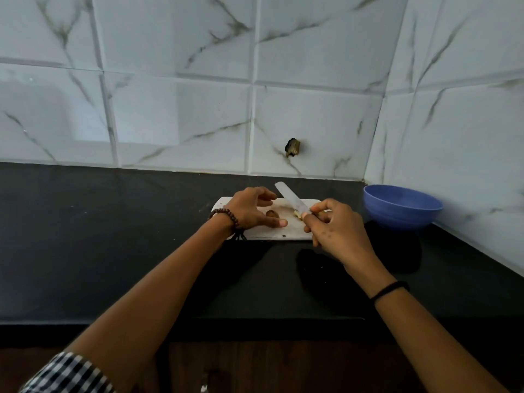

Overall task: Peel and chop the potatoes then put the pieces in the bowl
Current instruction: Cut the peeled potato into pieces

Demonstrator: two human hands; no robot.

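Cutting board (272, 232) lies flat on the black desk (113, 236), near the tiled back wall.

Left hand (252, 209) is over the board's left half, fingers spread and relaxed, holding nothing. I can't tell whether the fingertips touch the board.

Right hand (331, 225) is at the board's right edge, fingers curled round the handle of the knife (289, 198). The blade angles up and left over the board's far side, tip off the surface.

A small brown potato piece (272, 214) sits mid-board, just beside the left thumb. A pale bit (297, 214) lies next to the blade base; probably potato, but it's too blurred to confirm.

Blue bowl (397, 218) stands upright on the desk right of the board, apart from it. Its contents aren't visible.
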